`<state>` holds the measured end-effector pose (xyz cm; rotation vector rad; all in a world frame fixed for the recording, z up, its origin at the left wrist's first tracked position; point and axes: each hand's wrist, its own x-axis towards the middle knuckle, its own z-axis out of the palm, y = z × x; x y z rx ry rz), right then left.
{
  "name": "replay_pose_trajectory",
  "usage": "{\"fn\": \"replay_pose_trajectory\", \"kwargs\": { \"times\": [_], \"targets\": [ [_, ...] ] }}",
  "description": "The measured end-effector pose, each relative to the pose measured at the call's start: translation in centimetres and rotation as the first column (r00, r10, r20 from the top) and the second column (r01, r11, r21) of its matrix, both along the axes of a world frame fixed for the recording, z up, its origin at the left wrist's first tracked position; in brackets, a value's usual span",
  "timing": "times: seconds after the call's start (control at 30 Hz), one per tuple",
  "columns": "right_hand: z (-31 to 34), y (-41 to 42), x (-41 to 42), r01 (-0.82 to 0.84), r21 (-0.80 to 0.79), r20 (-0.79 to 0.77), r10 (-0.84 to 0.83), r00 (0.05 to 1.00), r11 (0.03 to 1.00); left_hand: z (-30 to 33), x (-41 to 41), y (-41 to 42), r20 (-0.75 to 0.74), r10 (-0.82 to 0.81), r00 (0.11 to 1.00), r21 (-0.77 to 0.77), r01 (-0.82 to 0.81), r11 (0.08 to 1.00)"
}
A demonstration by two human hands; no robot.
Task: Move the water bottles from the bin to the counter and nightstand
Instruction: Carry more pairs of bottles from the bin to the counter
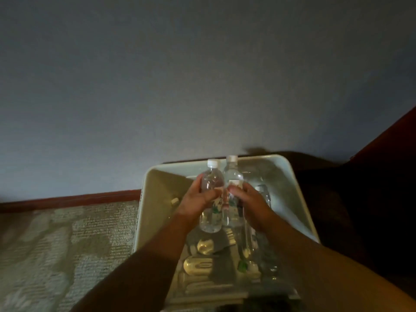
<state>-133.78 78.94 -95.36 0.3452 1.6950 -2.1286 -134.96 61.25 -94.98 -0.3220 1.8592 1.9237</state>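
Two clear water bottles with white caps are held upright, side by side, above a pale plastic bin (pixel 157 174). My left hand (pixel 198 200) grips the left bottle (pixel 211 183) around its middle. My right hand (pixel 248 203) grips the right bottle (pixel 233 176) the same way. The two bottles touch each other. Several more bottles (pixel 262 194) lie on their sides in the bin below, partly hidden by my forearms.
The bin stands on patterned carpet (pixel 67 244) against a grey wall with a reddish baseboard (pixel 78 198). A dark piece of furniture (pixel 360 199) sits close on the right of the bin.
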Motion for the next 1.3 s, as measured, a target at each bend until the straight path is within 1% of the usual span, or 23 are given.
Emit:
{"fn": "replay_pose_trajectory", "kwargs": {
  "times": [0.1,0.23,0.37,0.43,0.57,0.67,0.77,0.83,0.93,1.0,1.1,1.2,1.3],
  "targets": [
    [8.9,1.2,-0.1,0.035,-0.061,-0.044,-0.037,0.998,0.998,9.1,-0.8,1.2,-0.013,-0.027,1.0,0.029,0.028,0.999],
    [22.2,3.5,-0.7,0.051,-0.102,-0.07,-0.058,0.996,0.993,23.9,-1.4,3.9,-0.032,-0.013,0.999,0.018,0.013,1.0],
    [36.4,6.1,-0.8,0.075,-0.143,-0.132,-0.094,0.987,0.987,38.2,-1.8,7.0,-0.118,0.021,0.993,0.002,-0.021,1.0],
    [43.4,7.6,-0.6,0.101,-0.17,-0.149,-0.127,0.981,0.98,44.6,-1.7,8.5,-0.159,0.038,0.987,0.045,-0.031,0.999],
    [55.6,10.9,0.1,0.159,-0.111,-0.181,-0.177,0.968,0.981,55.9,-1.2,11.5,-0.214,0.054,0.975,0.148,-0.023,0.989],
    [62.9,13.6,0.9,0.213,-0.079,-0.213,-0.225,0.951,0.974,63.1,-1.1,14.1,-0.253,-0.01,0.967,0.185,0.058,0.981],
    [69.5,16.1,2.3,0.29,-0.055,-0.291,-0.294,0.91,0.955,69.3,-1.4,16.9,-0.351,-0.089,0.932,0.208,0.17,0.963],
    [73.1,17.8,3.7,0.373,-0.052,-0.34,-0.367,0.866,0.927,72.9,-1.1,19.2,-0.417,-0.135,0.899,0.205,0.237,0.95],
    [77.8,20.8,6.5,0.473,-0.089,-0.405,-0.466,0.787,0.877,77.8,-0.2,22.9,-0.506,-0.205,0.838,0.203,0.346,0.916],
    [80.6,23.1,8.9,0.538,-0.071,-0.454,-0.507,0.733,0.84,80.6,0.9,25.6,-0.562,-0.27,0.782,0.189,0.439,0.878],
    [84.0,26.8,13.2,0.597,-0.045,-0.532,-0.525,0.665,0.801,83.9,3.4,30.0,-0.621,-0.34,0.706,0.185,0.554,0.812],
    [86.6,31.1,17.4,0.651,-0.043,-0.583,-0.548,0.6,0.758,86.3,6.1,35.1,-0.652,-0.377,0.658,0.215,0.637,0.741],
    [88.6,35.7,21.3,0.685,-0.048,-0.603,-0.568,0.56,0.727,88.1,8.9,40.5,-0.683,-0.416,0.6,0.214,0.709,0.672]
  ]
}}
